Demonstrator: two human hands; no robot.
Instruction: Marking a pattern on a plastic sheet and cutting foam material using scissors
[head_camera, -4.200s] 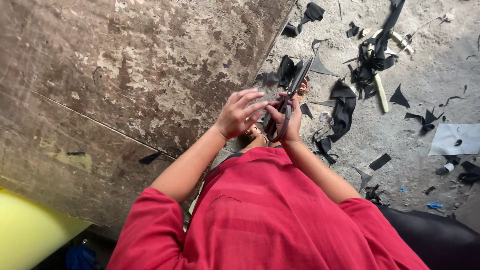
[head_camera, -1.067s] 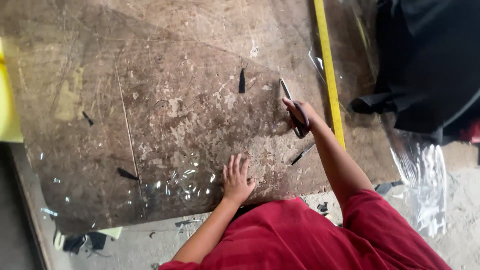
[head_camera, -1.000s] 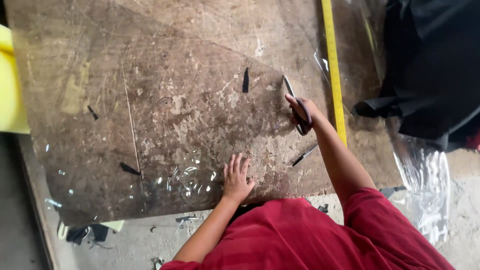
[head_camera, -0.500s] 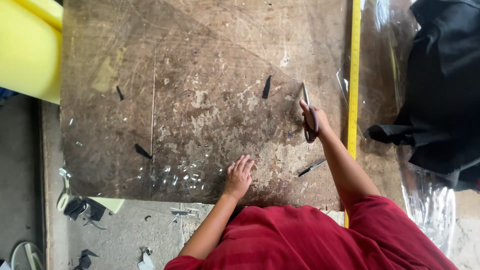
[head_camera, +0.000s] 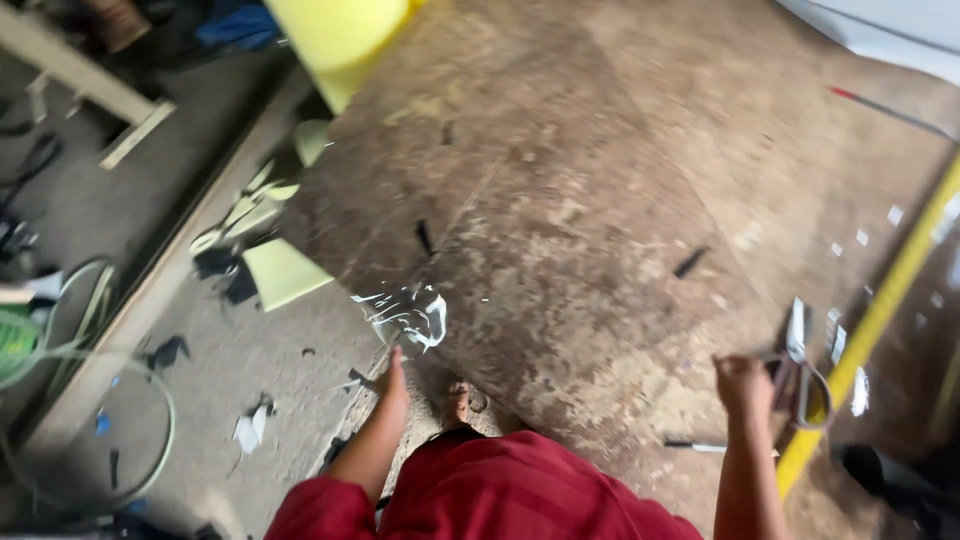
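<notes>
Steel scissors (head_camera: 800, 375) clenched in our right hand (head_camera: 745, 380), blades pointing away, lying right of fist beside yellow tape (head_camera: 880, 310). Our left hand (head_camera: 392, 378) flat at clear sheet (head_camera: 408, 315) edge; grip blurred, cannot tell.

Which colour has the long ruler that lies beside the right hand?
The ruler is yellow; the head view shows it, running along the board's right side.
</notes>
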